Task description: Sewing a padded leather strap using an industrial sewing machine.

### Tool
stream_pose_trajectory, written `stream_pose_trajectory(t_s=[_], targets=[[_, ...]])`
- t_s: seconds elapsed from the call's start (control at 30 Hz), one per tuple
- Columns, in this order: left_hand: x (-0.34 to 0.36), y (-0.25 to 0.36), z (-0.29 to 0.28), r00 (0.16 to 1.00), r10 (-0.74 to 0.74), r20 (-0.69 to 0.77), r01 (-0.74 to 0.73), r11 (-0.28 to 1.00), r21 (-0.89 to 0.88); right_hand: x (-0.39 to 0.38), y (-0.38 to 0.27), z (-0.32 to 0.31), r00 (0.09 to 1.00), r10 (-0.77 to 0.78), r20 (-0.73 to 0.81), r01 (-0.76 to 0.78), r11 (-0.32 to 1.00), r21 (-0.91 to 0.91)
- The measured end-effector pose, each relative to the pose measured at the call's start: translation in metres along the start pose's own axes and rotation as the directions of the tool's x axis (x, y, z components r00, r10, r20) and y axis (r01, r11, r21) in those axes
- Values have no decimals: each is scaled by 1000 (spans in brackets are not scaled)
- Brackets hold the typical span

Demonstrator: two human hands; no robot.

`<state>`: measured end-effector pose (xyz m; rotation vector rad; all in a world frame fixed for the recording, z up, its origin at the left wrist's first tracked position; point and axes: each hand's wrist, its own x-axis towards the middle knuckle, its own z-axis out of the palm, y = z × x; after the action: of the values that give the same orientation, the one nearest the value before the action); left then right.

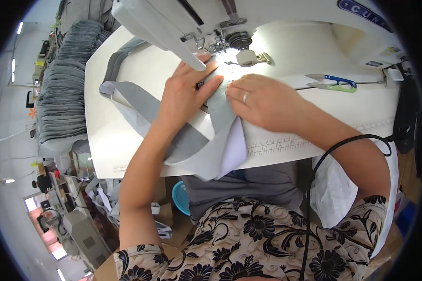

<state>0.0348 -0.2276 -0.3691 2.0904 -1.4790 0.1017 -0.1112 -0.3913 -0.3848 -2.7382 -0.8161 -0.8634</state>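
A long grey fabric strip with a pale lavender underside runs beneath the head of a white sewing machine. It twists in a loop over the table's front edge and around to the left. My left hand lies on the strip's left side, fingers stretched out toward the lit needle area, the fingertips partly behind a white machine part. On the opposite side, my right hand, with a ring on it, has its fingers bunched together at the strip's right edge, close to the presser foot. The needle itself is lost in glare.
Thread snips with blue and green handles lie right of the machine head on the white table, which has a printed ruler. Tall stacks of grey fabric pieces stand at left. A black cable crosses my right arm.
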Motion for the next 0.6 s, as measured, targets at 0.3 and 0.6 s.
stream_pose_trajectory(t_s=[0.3, 0.6], targets=[[-19, 28, -20, 882, -463, 92, 466, 824, -322, 3, -46, 0, 846, 522, -105, -503, 849, 162], [-138, 85, -108, 597, -679, 427, 754, 294, -587, 17, -151, 11, 575, 624, 529, -174, -539, 824]])
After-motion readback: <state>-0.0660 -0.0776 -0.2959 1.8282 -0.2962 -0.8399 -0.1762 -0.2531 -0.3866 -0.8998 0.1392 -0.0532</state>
